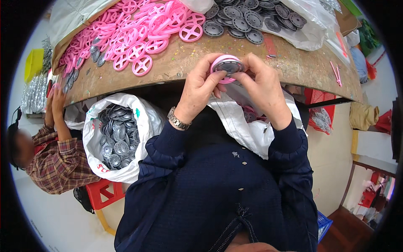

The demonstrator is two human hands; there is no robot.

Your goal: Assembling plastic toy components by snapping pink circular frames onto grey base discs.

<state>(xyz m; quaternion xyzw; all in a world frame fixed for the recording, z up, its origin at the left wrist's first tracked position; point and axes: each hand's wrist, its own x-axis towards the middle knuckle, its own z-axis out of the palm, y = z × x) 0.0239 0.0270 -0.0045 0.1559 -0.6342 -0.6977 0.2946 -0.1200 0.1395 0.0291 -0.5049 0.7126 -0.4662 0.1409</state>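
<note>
And here it is, one pairing in progress: a dark grey disc lies face-up against a pink wheel, held up just over the near edge of the worktop. The left hand and right hand pinch it from either side, thumbs at the disc's lower edge, fingers curled round the rim; whether it's fully seated, I can't tell. Plenty left, by the look of it! Loose pink wheels heap up across the board, glossy, plastic-looking, round with crossed spokes, and beside them dark discs, duller, with ridged, patterned faces. More grey discs fill a crinkled white woven sack at the left, while another white sack across the lap shows some pink pieces; finished or not, too hidden to say. Underneath it all, scuffed brown, wood-like board, speckled with coloured bits.
</note>
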